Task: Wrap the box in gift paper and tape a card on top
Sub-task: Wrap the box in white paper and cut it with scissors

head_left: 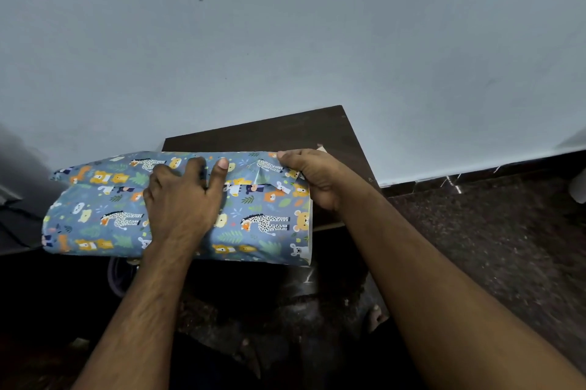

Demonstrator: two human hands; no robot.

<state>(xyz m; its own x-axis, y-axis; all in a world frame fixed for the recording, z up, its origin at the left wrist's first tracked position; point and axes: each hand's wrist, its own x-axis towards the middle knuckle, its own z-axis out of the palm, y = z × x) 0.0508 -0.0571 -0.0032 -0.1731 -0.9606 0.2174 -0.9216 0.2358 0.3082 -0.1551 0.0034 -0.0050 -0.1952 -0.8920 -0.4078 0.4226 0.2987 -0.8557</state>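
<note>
Blue gift paper [104,215] printed with cartoon animals covers the box, which is hidden underneath. The wrapped bundle lies across a small dark brown table [285,132]. My left hand [184,196] presses flat on top of the paper near its middle, fingers spread toward the far edge. My right hand [314,177] grips the paper's far right corner, where a fold is creased. No card is in view.
A pale blue-grey wall [285,24] rises right behind the table. Dark speckled stone floor [491,247] spreads to the right and below. A dark coiled cable [115,275] hangs under the paper's near edge. A grey object [9,196] sits at the left edge.
</note>
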